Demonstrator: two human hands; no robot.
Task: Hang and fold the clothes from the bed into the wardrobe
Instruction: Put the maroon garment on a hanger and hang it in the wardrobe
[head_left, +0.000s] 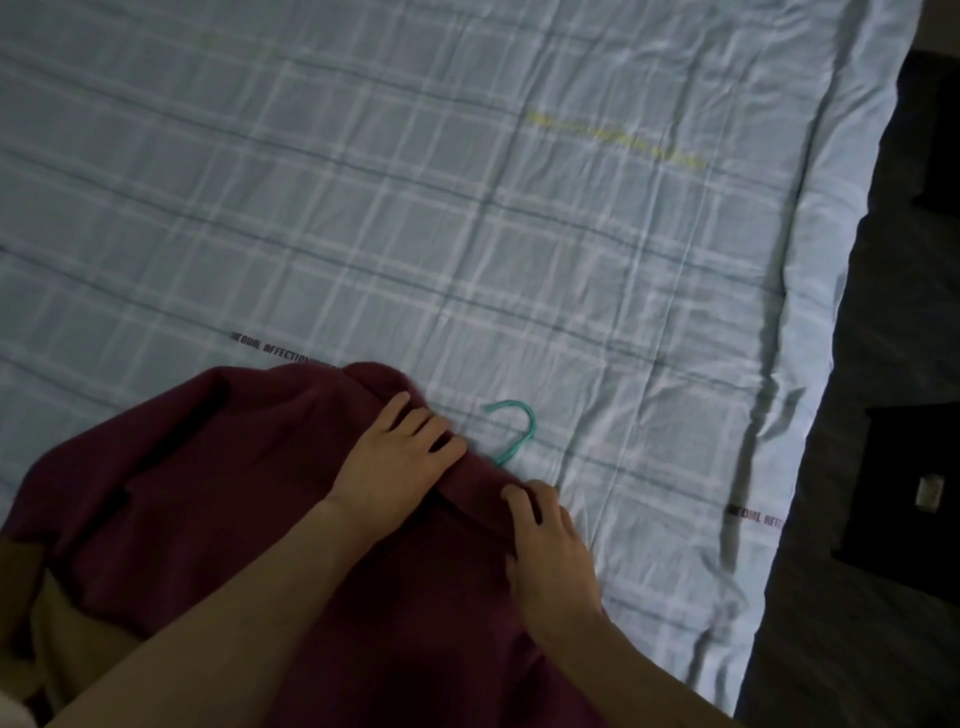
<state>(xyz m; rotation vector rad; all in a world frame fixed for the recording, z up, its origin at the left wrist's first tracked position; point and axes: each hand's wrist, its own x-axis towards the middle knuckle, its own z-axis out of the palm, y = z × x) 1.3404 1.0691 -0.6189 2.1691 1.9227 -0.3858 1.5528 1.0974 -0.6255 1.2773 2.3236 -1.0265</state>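
A maroon garment (223, 467) lies spread on the bed at the lower left. The teal hook of a hanger (514, 431) sticks out from its collar onto the sheet; the rest of the hanger is hidden inside the cloth. My left hand (395, 462) rests on the garment's upper edge just left of the hook, fingers curled into the fabric. My right hand (550, 556) lies on the garment's right edge below the hook, its fingertips bent onto the cloth.
The bed is covered by a pale blue checked sheet (415, 208) with printed lettering. Its right edge runs diagonally down the frame. Beyond it is dark floor with a black object (904, 499). A tan cloth patch (57, 623) shows at the lower left.
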